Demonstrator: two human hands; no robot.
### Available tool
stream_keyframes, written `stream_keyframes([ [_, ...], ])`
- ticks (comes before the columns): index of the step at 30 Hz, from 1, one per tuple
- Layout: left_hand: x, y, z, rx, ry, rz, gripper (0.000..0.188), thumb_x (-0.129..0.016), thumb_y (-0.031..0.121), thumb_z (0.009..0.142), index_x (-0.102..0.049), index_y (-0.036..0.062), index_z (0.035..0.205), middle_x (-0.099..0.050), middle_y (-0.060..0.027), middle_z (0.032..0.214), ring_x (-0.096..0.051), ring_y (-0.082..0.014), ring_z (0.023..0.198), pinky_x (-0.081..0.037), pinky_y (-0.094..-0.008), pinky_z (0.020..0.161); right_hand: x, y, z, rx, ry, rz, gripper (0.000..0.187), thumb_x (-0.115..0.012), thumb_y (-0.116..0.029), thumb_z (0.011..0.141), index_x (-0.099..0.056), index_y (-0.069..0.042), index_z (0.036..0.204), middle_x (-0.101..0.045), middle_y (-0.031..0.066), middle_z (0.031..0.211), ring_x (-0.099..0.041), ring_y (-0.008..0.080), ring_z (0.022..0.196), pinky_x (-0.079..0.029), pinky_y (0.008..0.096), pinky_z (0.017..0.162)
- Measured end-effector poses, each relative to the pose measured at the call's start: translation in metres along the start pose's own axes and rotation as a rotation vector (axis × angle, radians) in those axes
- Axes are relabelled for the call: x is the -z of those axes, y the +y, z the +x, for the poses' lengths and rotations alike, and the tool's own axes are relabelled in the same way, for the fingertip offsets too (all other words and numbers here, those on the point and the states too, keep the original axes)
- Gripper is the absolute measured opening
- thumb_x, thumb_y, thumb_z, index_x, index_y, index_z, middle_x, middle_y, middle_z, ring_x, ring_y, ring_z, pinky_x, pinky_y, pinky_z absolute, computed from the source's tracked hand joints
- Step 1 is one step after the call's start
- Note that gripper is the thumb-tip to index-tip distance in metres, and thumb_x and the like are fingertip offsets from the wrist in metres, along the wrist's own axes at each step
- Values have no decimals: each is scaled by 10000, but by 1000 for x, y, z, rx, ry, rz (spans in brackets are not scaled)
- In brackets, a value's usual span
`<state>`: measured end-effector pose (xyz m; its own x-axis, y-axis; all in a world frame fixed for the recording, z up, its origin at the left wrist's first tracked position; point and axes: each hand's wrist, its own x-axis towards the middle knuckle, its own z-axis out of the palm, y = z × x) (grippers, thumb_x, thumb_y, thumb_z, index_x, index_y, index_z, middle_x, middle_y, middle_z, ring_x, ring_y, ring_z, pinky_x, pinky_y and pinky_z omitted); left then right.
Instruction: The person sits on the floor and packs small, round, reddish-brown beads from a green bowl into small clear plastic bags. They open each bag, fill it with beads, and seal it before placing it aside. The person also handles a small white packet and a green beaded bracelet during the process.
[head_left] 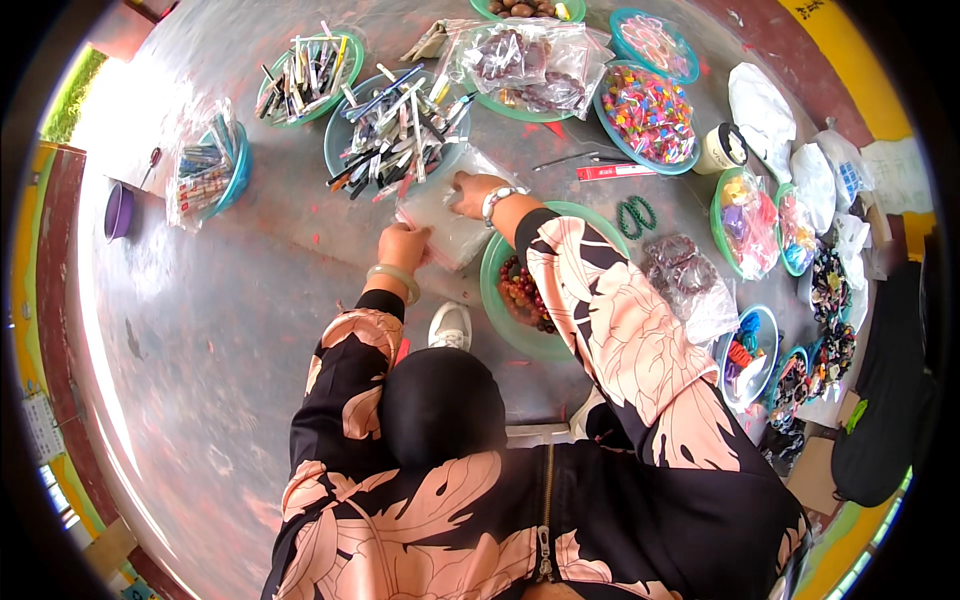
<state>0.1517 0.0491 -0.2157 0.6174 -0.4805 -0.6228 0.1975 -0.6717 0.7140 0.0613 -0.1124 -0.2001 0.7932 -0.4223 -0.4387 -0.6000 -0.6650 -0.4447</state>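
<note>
A clear plastic zip bag (455,238) with a reddish edge is stretched between my hands, just in front of the bowl of pens (345,125). My left hand (403,246), with a pale bangle at the wrist, pinches its near left edge. My right hand (474,194), wearing a beaded bracelet, has its fingers closed on the far right part of it. Whether anything is inside the bag I cannot tell. Below my right forearm stands a green bowl (492,305) with dark red and orange bead strings (522,290), partly hidden by the sleeve.
Behind are a green bowl of pens (352,62), bagged dark beads (520,60) and a blue bowl of colourful pieces (648,110). Green bead bracelets (635,215) and bagged beads (682,270) lie right. A blue basket (240,165) and purple bowl (119,211) stand left.
</note>
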Motion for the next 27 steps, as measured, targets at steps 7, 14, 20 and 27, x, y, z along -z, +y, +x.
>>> stream_keyframes([
  [7,7,-14,13,14,-63,45,254,-658,226,745,-592,-16,706,-578,-74,563,-558,-150,437,-445,-266,401,-4,4,27,-142,-4,92,516,-552,-421,791,-497,-46,1141,-593,159,1080,-565,335,991,-431,408,833],
  [14,-7,-1,8,-57,-92,39,291,-657,241,743,-572,-26,663,-581,-91,558,-561,-147,441,-451,-258,389,-5,24,37,-139,140,12,426,-449,-352,848,-494,-75,1168,-607,169,1050,-578,378,936,-440,460,797],
  [20,-1,-11,11,30,-114,-12,391,-666,371,754,-556,-4,739,-576,-87,578,-552,-164,441,-429,-262,377,17,25,-24,1,334,179,327,-490,-299,795,-558,-149,1077,-622,166,923,-583,375,830,-455,451,733],
  [27,23,-19,-16,91,-89,-108,402,-606,420,801,-515,32,749,-543,-71,582,-520,-163,436,-427,-266,400,103,122,-211,-117,558,85,258,-491,-299,795,-636,-86,796,-623,132,711,-602,306,665,-465,396,623],
])
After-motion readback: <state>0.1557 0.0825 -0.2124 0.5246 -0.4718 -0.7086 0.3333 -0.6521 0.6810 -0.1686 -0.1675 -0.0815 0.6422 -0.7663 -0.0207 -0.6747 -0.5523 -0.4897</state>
